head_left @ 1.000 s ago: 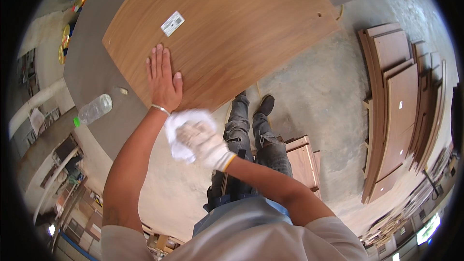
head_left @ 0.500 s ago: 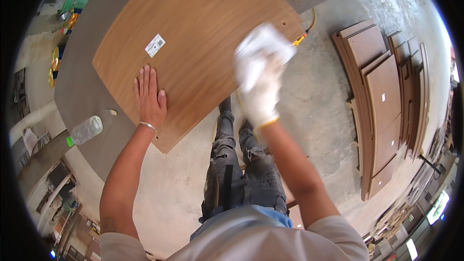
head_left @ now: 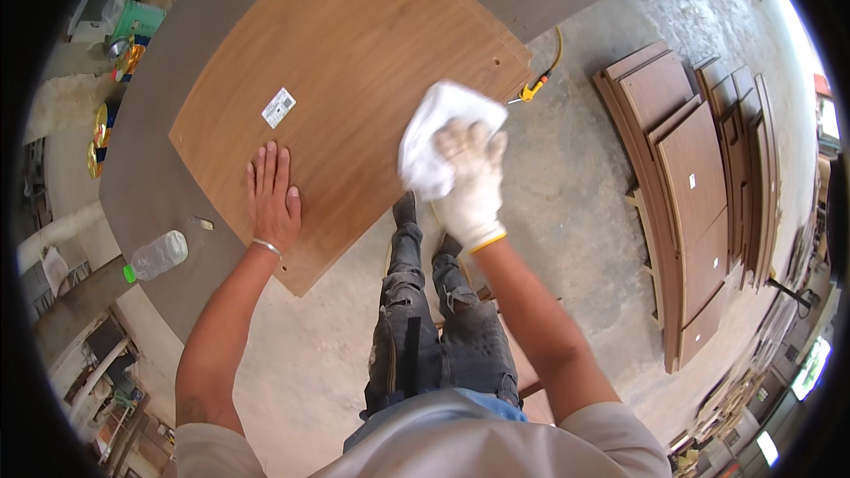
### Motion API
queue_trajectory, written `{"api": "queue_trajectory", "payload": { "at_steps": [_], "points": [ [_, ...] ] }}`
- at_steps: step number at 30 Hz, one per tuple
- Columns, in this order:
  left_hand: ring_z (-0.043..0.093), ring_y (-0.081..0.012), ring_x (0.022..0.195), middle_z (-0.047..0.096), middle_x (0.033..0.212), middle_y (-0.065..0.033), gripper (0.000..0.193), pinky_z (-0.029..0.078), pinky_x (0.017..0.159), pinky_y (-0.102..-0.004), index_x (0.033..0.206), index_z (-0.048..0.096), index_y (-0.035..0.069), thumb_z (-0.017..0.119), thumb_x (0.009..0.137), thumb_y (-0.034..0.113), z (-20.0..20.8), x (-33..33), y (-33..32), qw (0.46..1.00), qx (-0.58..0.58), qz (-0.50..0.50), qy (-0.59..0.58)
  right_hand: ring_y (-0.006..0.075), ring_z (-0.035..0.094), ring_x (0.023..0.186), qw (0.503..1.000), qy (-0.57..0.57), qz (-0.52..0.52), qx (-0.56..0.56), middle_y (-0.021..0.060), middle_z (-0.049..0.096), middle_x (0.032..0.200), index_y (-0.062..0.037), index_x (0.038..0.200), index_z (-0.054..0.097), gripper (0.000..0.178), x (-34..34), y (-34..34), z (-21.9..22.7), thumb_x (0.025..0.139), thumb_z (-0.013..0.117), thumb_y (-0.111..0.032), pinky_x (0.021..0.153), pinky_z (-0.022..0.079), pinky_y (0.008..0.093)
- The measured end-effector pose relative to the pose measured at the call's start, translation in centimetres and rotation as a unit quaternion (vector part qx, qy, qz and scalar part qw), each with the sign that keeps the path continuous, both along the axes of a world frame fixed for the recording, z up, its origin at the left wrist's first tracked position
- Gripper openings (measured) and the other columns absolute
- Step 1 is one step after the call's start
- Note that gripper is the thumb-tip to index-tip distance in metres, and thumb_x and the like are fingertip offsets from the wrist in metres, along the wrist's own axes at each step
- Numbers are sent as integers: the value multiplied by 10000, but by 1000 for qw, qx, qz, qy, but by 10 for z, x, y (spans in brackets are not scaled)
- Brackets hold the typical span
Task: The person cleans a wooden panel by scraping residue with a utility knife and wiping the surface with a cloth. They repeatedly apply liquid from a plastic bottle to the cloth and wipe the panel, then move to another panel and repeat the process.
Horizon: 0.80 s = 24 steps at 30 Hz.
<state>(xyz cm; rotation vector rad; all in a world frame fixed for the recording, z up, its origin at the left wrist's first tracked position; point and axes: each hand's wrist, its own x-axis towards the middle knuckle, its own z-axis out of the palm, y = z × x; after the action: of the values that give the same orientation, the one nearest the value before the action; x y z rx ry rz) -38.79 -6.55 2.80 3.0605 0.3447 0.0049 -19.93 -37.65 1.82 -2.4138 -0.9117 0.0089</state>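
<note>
across the right edge of a wooden panel (head_left: 354, 62), against which the left hand (head_left: 275, 202) is pressed flat, a white cloth (head_left: 421, 143), moved from beside that wrist, is clutched by the gloved right hand (head_left: 472, 175), so that this edge is reached.

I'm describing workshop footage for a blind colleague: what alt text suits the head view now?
A person's gloved right hand is on a white cloth at the edge of a wood-grain panel; the bare left hand lies flat on the panel. The panel rests on a grey table; brown boards are stacked on the right.
</note>
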Motion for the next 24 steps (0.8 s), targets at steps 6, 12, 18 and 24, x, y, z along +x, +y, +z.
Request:
{"api": "queue_trajectory", "payload": {
  "at_steps": [6, 12, 18, 24],
  "points": [
    [178, -346, 1619, 229, 1742, -166, 661, 107, 1313, -537, 1656, 297, 53, 392, 1030, 241, 2, 4, 1, 1000, 1, -5, 13, 548, 449, 1415, 926, 153, -331, 95, 330, 310, 1641, -57, 1644, 243, 727, 71, 7, 2, 1003, 560, -190, 1220, 350, 565],
    [194, -360, 1614, 244, 1735, -178, 651, 105, 1310, -522, 1650, 298, 24, 361, 1048, 263, -1, 15, -5, 1000, -3, -15, 9, 426, 316, 1517, 977, -17, -202, -61, 179, 467, 1550, -84, 1466, 558, 628, 88, -20, -18, 857, 653, -202, 1283, 170, 571],
    [187, -368, 1616, 228, 1736, -199, 682, 103, 1307, -554, 1651, 292, 25, 403, 1019, 257, 2, 3, -1, 1000, -14, -9, 17, 334, 363, 1522, 964, -98, -156, -193, 112, 492, 1594, 2, 1443, 581, 537, 110, -17, -4, 964, 587, -239, 1289, 180, 547],
    [192, -394, 1611, 232, 1726, -230, 706, 105, 1300, -590, 1645, 286, 6, 429, 999, 254, 3, 16, -6, 999, -32, -19, 14, 402, 478, 1417, 987, -102, -44, -117, 148, 588, 1492, -18, 1338, 660, 455, 197, 73, 15, 987, 553, -286, 1222, 327, 470]
  ]
}}
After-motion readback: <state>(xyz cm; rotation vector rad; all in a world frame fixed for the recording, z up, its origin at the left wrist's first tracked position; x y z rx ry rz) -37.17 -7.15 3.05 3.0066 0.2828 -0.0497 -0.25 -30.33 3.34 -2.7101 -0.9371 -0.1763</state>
